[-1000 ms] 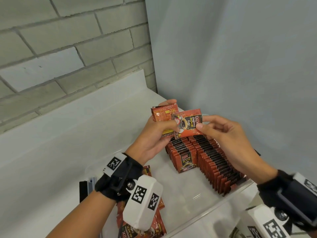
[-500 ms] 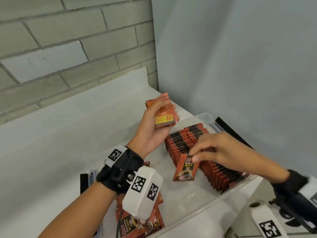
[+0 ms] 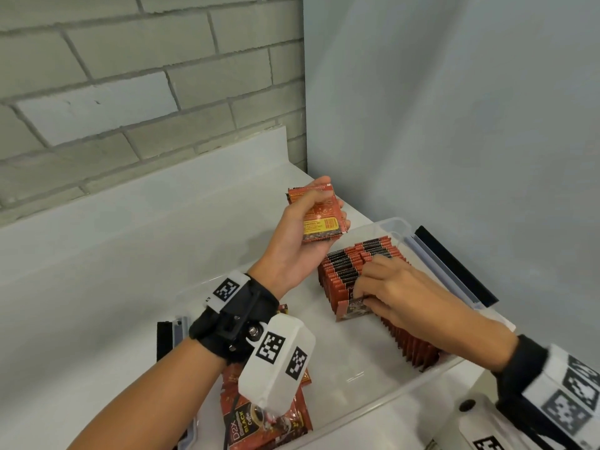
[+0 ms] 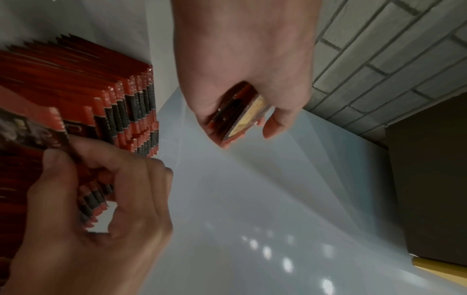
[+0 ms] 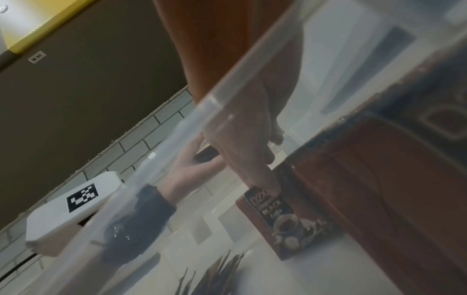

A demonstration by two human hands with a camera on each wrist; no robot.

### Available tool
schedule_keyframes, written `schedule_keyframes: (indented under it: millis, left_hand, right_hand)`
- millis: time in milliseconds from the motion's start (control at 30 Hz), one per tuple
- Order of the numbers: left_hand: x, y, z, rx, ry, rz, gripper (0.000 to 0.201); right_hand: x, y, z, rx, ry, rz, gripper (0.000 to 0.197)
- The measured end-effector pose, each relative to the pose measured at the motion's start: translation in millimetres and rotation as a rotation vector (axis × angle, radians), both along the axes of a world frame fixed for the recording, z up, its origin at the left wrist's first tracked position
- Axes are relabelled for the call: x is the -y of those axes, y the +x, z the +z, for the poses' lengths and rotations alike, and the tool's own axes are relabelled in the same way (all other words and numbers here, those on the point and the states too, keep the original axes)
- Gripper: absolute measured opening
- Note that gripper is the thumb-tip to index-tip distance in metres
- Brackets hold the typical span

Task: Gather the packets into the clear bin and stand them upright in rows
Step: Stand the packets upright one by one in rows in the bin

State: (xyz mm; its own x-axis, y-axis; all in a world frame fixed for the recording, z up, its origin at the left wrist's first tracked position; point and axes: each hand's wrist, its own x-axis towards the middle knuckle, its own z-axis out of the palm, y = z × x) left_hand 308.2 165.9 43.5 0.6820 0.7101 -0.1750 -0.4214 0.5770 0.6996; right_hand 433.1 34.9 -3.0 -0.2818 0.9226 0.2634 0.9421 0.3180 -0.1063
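My left hand point(image 3: 300, 235) grips a small stack of packets point(image 3: 319, 213) above the clear bin point(image 3: 383, 404); my right hand point(image 3: 394, 289) pinches one packet point(image 3: 352, 309) against the near-left row's point(image 3: 341, 271) front.

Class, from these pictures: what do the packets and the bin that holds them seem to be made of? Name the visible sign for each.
Packets: probably glossy printed plastic or foil film; they are thin, with shiny faces and zigzag-cut edges in the left wrist view. Clear bin: seemingly rigid transparent plastic; the counter shows through its wall, and its rim reflects light.
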Motion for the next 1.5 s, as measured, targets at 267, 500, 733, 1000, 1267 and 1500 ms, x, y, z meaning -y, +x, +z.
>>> schedule_keyframes:
  millis: [267,500,733,1000,1267,1500]
  left_hand:
    - [0,0,-2,0.042,0.007,-0.018,0.033]
    - [0,0,-3,0.061,0.019,-0.022,0.034]
    - [1,1,-4,0.066,0.054,-0.025,0.034]
    - [0,1,-7,0.014,0.124,-0.076,0.041]
    - [7,3,-8,-0.055,0.234,-0.206,0.053]
    - [11,5,-8,-0.147,0.217,-0.263,0.047]
  right_hand:
    - [1,-6,-4,-0.065,0.049,-0.08,0.04]
    - [-1,-7,-5,0.007,0.073,-0.076,0.057]
    - [2,-3,-10,-0.003,0.059,-0.091,0.031]
    - [12,5,3,-0.522,-0.117,-0.288,0.018]
    - [4,5,20,-1.25,-0.068,-0.344,0.034]
    - [5,10,20,-1.309,-0.002,-0.319,0.022]
